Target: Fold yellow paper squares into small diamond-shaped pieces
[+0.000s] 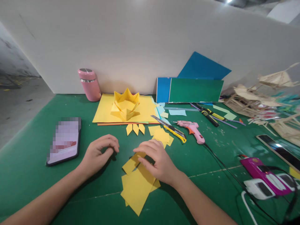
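My left hand [102, 153] hovers over the green table with loosely curved fingers and nothing in it. To its right, my right hand [159, 159] is spread above the yellow paper, thumb apart from the fingers. A small yellow paper strip [130, 164] lies under its fingertips; I cannot tell whether they touch. Just below, several yellow paper squares [138, 190] overlap in a loose pile. Three folded yellow paper petals [135, 129] lie in front of a folded yellow paper flower [126, 106], which sits on yellow sheets [103, 114].
A phone [64, 140] props at left, a pink flask [89, 85] behind it. Smaller yellow squares [161, 136], a utility knife [171, 128] and a pink glue gun [192, 129] lie right of centre. The gun's cord runs towards a purple power strip [264, 175].
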Motion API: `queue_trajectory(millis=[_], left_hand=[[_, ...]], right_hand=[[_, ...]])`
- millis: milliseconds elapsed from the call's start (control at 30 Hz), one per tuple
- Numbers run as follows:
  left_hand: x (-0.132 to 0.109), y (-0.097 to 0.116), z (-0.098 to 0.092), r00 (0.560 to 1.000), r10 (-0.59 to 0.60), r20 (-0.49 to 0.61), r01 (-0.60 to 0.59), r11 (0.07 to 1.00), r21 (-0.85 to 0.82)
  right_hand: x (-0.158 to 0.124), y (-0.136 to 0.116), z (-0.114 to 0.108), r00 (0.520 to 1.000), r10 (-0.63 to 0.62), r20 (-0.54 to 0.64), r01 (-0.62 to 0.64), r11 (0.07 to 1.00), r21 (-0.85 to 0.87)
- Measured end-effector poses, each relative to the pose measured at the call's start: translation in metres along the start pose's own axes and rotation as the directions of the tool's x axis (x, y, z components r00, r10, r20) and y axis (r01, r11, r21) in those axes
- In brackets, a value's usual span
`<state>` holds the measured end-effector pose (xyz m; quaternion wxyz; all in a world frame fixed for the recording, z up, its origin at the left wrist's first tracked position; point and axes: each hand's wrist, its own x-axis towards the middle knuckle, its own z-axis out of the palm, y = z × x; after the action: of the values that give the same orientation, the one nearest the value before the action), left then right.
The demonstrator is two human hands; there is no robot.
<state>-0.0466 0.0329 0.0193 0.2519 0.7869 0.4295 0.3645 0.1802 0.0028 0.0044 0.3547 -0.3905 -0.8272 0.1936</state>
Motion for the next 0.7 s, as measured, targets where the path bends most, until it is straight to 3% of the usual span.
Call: queue_trajectory(millis=[100, 300, 533, 700], left_hand=[[0.001, -0.001, 0.003, 0.998, -0.027, -0.055, 0.027, 0.999, 0.016], [-0.003, 0.001, 0.014, 0.998, 0.02, 0.06, -0.026, 0.993, 0.111], [-0.01, 0.008, 0.023, 0.99, -0.075, 0.116, 0.056, 0.985, 0.163], [-0.012, 0.02, 0.027, 0.984, -0.121, 0.131, 0.095, 0.978, 0.185]], right_hand=[[-0.001, -0.002, 0.001, 0.991, -0.027, 0.134, 0.031, 0.999, -0.026], [-0.001, -0.002, 0.007, 0.973, -0.061, 0.224, 0.076, 0.995, -0.059], [0.0, 0.002, 0.008, 0.984, -0.138, 0.111, 0.145, 0.988, -0.055], [-0.002, 0.007, 0.006, 0.994, -0.06, -0.091, 0.048, 0.991, -0.127]])
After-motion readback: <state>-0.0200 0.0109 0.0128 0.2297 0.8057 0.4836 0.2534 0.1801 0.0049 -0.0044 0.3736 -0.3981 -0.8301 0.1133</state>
